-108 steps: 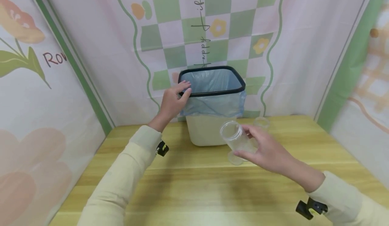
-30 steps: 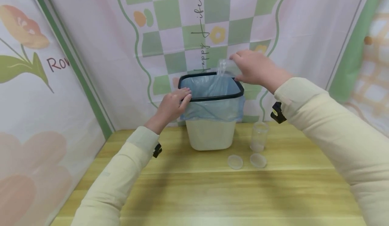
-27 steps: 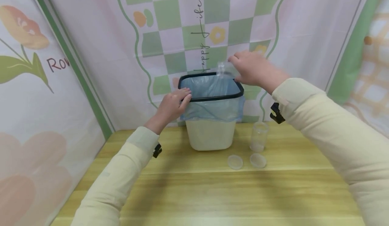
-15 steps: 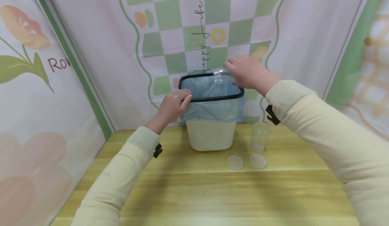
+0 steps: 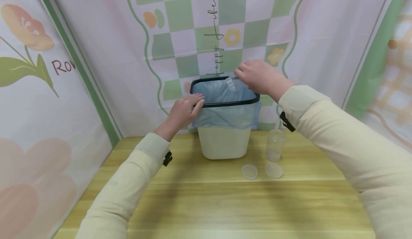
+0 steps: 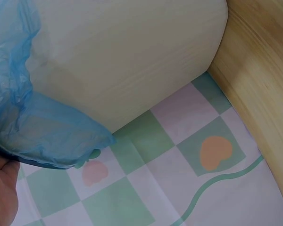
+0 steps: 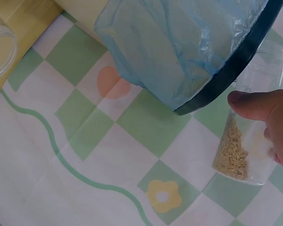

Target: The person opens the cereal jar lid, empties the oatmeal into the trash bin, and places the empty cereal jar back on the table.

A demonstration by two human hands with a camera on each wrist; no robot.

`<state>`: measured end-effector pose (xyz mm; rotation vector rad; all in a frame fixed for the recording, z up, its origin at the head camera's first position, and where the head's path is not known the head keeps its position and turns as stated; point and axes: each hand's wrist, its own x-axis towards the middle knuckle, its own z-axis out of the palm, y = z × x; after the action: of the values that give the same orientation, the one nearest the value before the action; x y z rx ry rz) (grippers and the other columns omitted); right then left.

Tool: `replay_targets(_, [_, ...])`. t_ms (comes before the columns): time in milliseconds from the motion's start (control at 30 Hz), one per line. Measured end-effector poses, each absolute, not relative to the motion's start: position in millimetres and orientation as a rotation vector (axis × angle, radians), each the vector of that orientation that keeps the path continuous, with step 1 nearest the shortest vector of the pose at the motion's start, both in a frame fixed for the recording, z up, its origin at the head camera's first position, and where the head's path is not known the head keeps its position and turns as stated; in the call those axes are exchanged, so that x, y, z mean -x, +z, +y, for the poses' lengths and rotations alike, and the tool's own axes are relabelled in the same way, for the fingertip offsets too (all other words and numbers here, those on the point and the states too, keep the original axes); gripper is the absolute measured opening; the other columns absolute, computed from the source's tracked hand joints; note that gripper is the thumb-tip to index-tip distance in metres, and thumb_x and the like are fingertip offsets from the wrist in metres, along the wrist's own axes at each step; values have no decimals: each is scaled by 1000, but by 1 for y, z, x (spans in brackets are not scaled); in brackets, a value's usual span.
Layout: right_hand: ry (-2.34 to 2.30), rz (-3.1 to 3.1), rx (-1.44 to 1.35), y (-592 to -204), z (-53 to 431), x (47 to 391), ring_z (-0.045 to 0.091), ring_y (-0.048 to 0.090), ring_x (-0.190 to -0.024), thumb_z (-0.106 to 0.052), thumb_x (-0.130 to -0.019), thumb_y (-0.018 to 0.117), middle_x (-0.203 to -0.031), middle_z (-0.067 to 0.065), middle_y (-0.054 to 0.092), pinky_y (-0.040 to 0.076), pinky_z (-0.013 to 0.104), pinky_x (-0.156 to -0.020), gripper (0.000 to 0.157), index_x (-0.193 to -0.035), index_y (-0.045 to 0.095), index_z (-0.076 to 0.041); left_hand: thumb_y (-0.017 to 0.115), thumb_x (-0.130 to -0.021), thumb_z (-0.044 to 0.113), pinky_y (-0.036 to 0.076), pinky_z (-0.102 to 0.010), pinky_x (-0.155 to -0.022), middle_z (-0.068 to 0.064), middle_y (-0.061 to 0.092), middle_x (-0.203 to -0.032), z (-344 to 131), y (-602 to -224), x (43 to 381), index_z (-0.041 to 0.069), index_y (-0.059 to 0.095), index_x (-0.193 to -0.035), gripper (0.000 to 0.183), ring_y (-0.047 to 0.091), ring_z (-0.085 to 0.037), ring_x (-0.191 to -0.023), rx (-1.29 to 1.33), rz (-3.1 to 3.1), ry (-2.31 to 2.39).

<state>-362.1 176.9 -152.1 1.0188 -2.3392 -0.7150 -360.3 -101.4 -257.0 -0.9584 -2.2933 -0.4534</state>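
Observation:
A cream trash bin (image 5: 223,142) with a black rim and a blue liner bag (image 5: 225,115) stands on the table. My left hand (image 5: 182,112) grips the bin's left rim. My right hand (image 5: 260,75) holds a clear plastic jar (image 5: 235,84) over the bin's right rear rim, its mouth tipped left and down over the opening. In the right wrist view, pale flakes like rolled oats (image 7: 233,153) lie at the jar's bottom end. Right of the bin stands a second clear jar (image 5: 275,145), uncapped. Two round translucent lids (image 5: 249,172) lie in front of it.
A wood-grain table (image 5: 206,203) bears everything. Directly behind the bin hangs a checkered cloth (image 5: 180,39), and a printed cloth wall (image 5: 29,106) rises at the left. Another cloth (image 5: 386,85) hangs at the right.
The right hand has lifted the jar from low before the bin to above its rim. Over the last second the jar has dropped slightly and shifted left, tipping further. The left hand stays put.

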Motion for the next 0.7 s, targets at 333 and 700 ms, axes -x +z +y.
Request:
replay_targets(333, [-837, -2298, -1028, -156, 174, 367, 41, 58, -99, 8, -86, 66, -109, 26, 58, 50, 50, -88, 33, -116, 52, 9, 46, -103, 22, 38, -36, -108, -13, 60, -131, -102, -257, 362, 4, 65, -126, 34, 52, -24, -126, 964, -2293, -437])
replay_targets(700, [-951, -2220, -1052, -154, 175, 367, 38, 58, -103, 9, -85, 68, -115, 25, 57, 50, 48, -91, 37, -120, 53, 8, 47, -103, 21, 38, -36, -107, -12, 61, -130, -101, -256, 363, 4, 66, -125, 34, 53, -23, -125, 964, -2284, -435])
